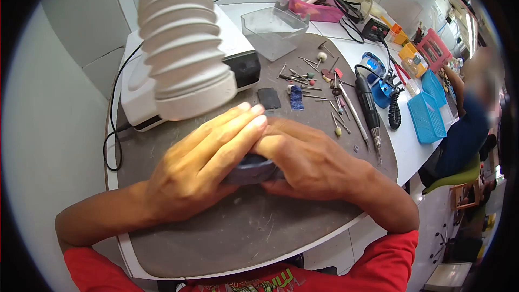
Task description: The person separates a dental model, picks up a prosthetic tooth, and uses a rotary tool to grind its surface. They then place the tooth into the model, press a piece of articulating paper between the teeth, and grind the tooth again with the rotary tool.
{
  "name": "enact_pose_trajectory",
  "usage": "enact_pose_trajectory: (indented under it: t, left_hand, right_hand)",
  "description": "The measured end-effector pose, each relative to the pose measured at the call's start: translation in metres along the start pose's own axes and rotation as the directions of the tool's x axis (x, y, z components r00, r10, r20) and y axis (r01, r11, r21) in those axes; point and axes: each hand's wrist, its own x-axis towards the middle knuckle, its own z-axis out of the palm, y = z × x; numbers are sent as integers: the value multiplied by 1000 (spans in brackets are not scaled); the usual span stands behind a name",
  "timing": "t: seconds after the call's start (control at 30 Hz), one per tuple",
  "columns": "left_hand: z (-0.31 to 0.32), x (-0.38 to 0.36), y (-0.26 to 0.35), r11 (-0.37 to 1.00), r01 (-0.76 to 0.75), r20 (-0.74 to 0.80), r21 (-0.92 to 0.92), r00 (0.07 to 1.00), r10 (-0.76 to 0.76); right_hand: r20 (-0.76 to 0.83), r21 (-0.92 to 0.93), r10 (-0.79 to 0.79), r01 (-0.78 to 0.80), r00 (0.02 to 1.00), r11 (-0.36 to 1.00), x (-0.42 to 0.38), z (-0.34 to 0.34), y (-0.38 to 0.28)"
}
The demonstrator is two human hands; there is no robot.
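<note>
Dark blue-grey rounded piece (250, 171) clasped between both hands, about mid-bench (243, 238)
Left hand (203, 159) grasps it from the left, fingers laid over the top; right hand (308, 157) grips from the right, fingers bent, the two meeting above it. Neither hand nearer: both touch. Visible part runs crosswise, left to right; rest hidden, so true long axis and any contact with bench unclear. Black rotary handpiece (367, 103) lies apart, off to the right
</note>
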Motion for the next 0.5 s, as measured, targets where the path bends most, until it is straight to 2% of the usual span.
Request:
enact_pose_trajectory:
  t: [0.03,0.1,0.2,0.27,0.3,0.37,0.43,0.5]
  left_hand:
    - [-2,0,2,1000,-13,-12,-3,1000,13]
    - [-7,-4,2,1000,-12,9,29,1000,11]
    - [-12,-8,3,994,-14,39,106,999,10]
    - [-16,-9,4,976,-10,59,220,998,-3]
    - [-16,-9,5,976,-10,69,217,998,-5]
    - [-15,-6,5,934,36,69,355,995,-65]
    - [-13,-7,5,928,29,45,371,998,-49]
    - [-16,-6,7,943,27,138,332,987,-77]
  right_hand:
    - [21,-19,-31,31,999,999,0,1,0]
    - [-49,-27,-83,82,995,996,5,-3,0]
    - [-8,-54,-151,151,988,987,7,-9,5]
    - [-104,-24,-42,40,994,999,3,-15,11]
    - [-109,-17,-37,36,993,999,1,-21,18]
    - [-188,-301,218,-267,958,915,-2,-34,36]
    - [-209,-335,270,-328,940,883,-6,-40,51]
    - [-231,-372,320,-387,919,844,-8,-38,60]
